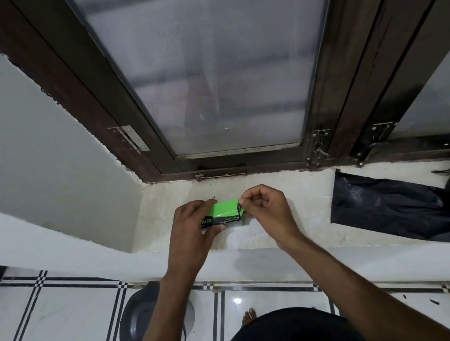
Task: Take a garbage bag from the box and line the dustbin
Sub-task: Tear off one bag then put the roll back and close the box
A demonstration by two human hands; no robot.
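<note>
Over the window sill (300,217), just in front of the frosted window (215,67), I've got the green box (223,213) of garbage bags held up w/ both hands. My left hand (195,229) wraps its left end, thumb underneath and fingers over the top, pressed tight on the card. My right hand (266,208) is at the other end, thumb and forefinger pinched on the small end flap, rest of the fingers curled in loose.

Handling, as I judge it: box is thin card, light, crushes easy if I squeeze the middle, so best gripped by the edges as the left hand does. The bag inside should be thin film, v. soft and floppy, prob. slick and clingy, folded or rolled tight. Best place to take it is the free edge right at the open end, pinched w/ fingertips and drawn out straight, not yanked, since it could tear or drag more bags out.

Looks: bright green top, black band along the near side w/ white lettering, "BAGS" readable. Can't tell if any bag pokes out yet.

A loose black bag (402,206) lies crumpled on the sill to my right, well apart from the box. The dustbin (141,318), dark and round, sits on the tiled floor below my left arm, not yet lined from what I can see.
</note>
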